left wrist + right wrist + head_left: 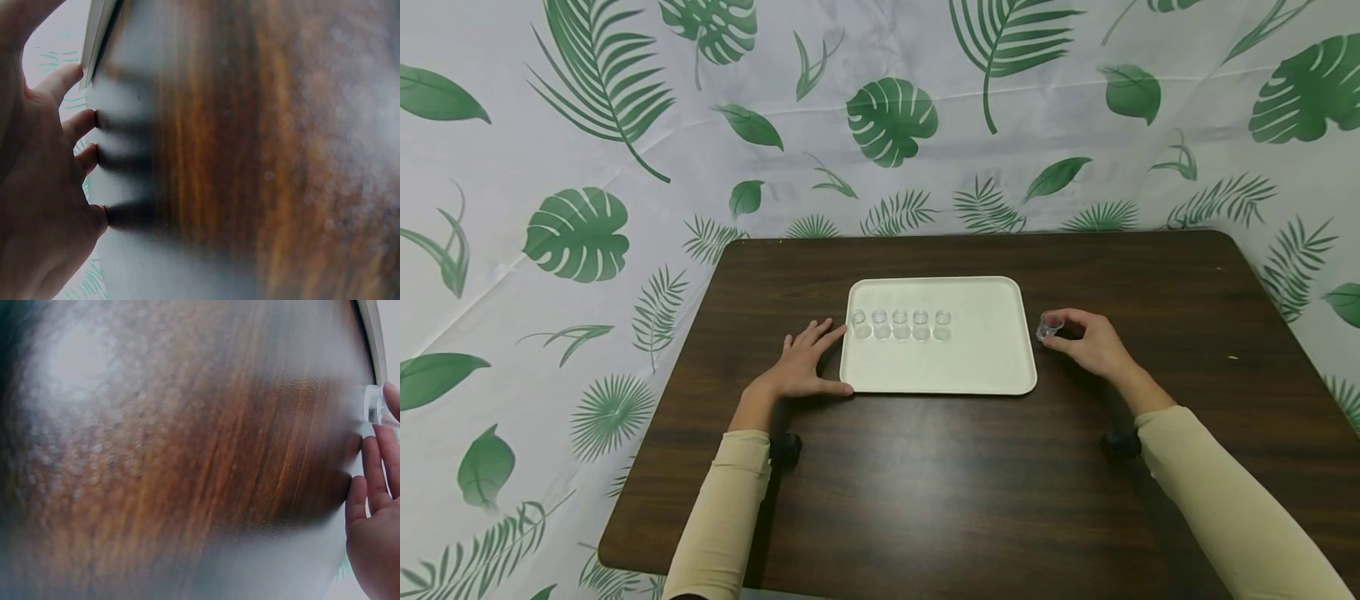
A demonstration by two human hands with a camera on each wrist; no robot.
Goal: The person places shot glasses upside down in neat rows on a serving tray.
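A cream tray (977, 367) lies on the table, bearing a row of several small clear cups (901, 325) across its left and middle part. At the tray's left edge my left hand (801, 362) is spread, with its thumb and index finger touching the rim; the left wrist view shows the other fingertips (94, 153) down on the table. My right hand (1093, 342) pinches another small clear cup (1049, 325) between thumb and fingers, just beyond the tray's right edge. In the right wrist view that cup (373, 405) appears at the right border, partly cut off.
The dark wood table (925, 483) stretches out around the tray. Behind it and on the left hangs a white cloth (820, 75) with green leaf prints. A tiny yellowish speck (1233, 357) lies on the table at the right.
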